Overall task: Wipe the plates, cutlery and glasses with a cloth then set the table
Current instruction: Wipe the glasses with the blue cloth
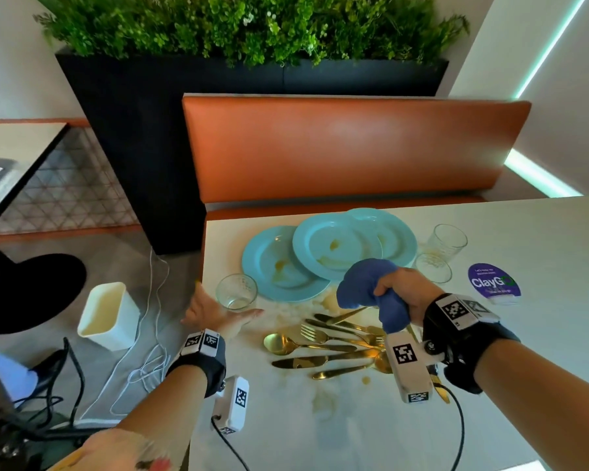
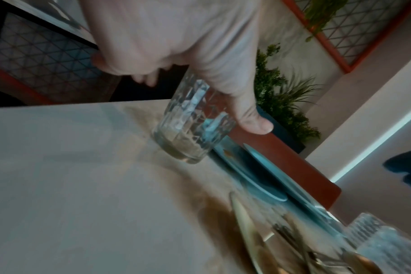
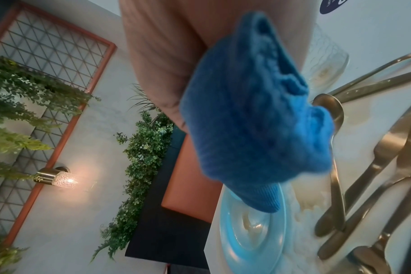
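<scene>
Floor, far left: white bin point(image 1: 108, 316) standing beside loose cables point(image 1: 143, 351), off the table point(image 1: 541, 239).

Left hand point(image 1: 215, 312) at the table's left edge, spread wide, palm toward glass point(image 1: 237, 291). In the left wrist view the thumb point(image 2: 251, 118) lies along the far side of that glass point(image 2: 192, 120), the other fingers on the opposite side, not closed round it. Cannot tell whether they touch the glass; frame is blurred. Glass is upright on the table with residue in the bottom.

Just right of it: three blue plates point(image 1: 334, 248), overlapping in a row, middle one on top of the other two. Yellowish smears on all of them. Spill patch on the table between plates and cutlery.

Gold cutlery point(image 1: 327, 348) in a loose heap near centre: spoon, forks, knives, crossing each other. Smaller stains on the table below the heap.

Right hand point(image 1: 405, 288) above the heap, fingers curled tight round a bunched blue cloth point(image 1: 364, 283). Cloth hangs out both sides of the fist, clear of the table. Right wrist view: cloth point(image 3: 253, 120) fills the frame, plate and cutlery beyond it.

Behind the right hand: two more glasses point(image 1: 444, 244), upright, one just in front of the other, residue in both.

Far right: purple ClayGo sticker point(image 1: 493, 283) on the table.
</scene>
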`<state>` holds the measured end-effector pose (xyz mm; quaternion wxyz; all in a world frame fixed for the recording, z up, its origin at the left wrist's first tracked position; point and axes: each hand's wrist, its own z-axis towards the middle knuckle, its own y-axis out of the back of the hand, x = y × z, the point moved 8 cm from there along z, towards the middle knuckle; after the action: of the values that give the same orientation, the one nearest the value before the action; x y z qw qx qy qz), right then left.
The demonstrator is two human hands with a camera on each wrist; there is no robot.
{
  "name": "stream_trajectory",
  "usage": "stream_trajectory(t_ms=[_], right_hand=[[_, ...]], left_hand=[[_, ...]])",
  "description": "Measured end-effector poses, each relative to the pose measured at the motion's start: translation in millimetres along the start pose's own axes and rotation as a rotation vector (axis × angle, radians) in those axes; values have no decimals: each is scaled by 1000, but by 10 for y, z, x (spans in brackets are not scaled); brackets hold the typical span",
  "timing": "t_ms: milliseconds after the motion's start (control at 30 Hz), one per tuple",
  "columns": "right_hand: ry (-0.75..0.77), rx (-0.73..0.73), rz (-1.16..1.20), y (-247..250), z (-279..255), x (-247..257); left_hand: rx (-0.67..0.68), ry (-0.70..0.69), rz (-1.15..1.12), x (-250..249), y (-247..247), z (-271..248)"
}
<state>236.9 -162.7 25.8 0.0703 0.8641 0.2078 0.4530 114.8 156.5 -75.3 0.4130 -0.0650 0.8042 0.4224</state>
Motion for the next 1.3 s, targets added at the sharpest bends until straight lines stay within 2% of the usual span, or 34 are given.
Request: stream_trajectory(t_ms=[100, 167, 333, 433, 600, 700, 800, 967, 1067, 1167, 1233, 1300], right_hand=[[-6, -22, 34, 158, 25, -49], [-20, -49, 56, 307, 41, -107], [-60, -123, 88, 824, 95, -254], [-75, -164, 105, 1205, 173, -284], [-56, -215, 194, 1815, 458, -255], [-50, -219, 228, 2066, 659, -249], [-73, -202, 228, 2234, 856, -285], [-107, -171, 177, 2368, 1106, -373], [-104, -148, 162, 2411, 1220, -391], [-99, -138, 140, 2464, 1303, -409], [-91, -131, 137, 2473, 1320, -401], [-64, -150, 124, 2486, 1322, -376]], left_hand=[[-173, -174, -151, -335, 129, -210], [-196, -325, -201, -695, 103, -358], [98, -617, -96, -1646, -649, -745], [287, -690, -39, -2021, -1270, -990], [483, -651, 96, -2380, -2170, -1184], [571, -541, 158, -2393, -2612, -1196], [617, -423, 120, -2360, -2936, -1182], [568, -279, -7, -2305, -3254, -1081], [498, -254, -39, -2303, -3330, -998], [451, -275, -6, -2323, -3385, -958], [427, -336, 51, -2382, -3395, -952], [452, -384, 106, -2470, -3399, -996]])
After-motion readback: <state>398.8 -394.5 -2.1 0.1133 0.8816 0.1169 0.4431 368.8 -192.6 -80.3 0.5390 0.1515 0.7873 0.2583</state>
